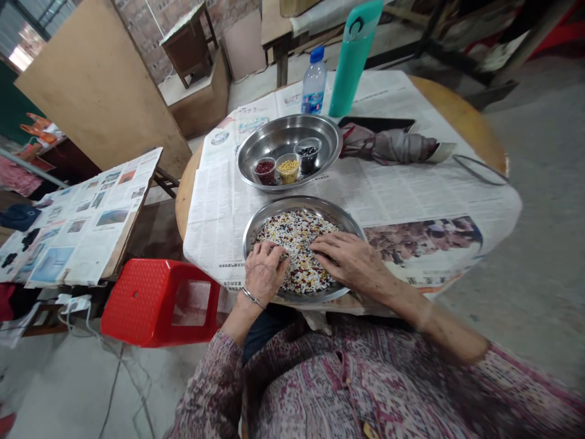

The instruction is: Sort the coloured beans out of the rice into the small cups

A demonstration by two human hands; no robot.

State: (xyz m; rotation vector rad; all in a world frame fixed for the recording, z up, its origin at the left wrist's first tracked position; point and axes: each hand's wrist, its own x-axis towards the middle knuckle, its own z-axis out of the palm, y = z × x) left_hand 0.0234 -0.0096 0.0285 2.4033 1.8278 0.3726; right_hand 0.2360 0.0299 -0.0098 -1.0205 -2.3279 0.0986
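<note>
A steel basin [357, 227] holds a spread of mixed grains and beans [304, 250] in white, dark red, yellow and black. My left hand [265, 268] rests over the basin's left side, fingers bent and thumb apart from them, with nothing visible in it. From the right, my right hand [345, 256] reaches over the rim, its fingers stretched onto the grains and the thumb apart. Behind stands a second steel basin [274, 137] with three clear cups in it: red beans [265, 171], yellow beans [287, 167] and black beans [308, 153].
Newspaper [411, 189] covers the round table. At its back stand a water bottle [314, 82] and a teal flask [354, 61]; a folded grey umbrella [393, 146] lies to the right. A red stool [155, 302] and another newspaper-covered table [91, 219] are at left.
</note>
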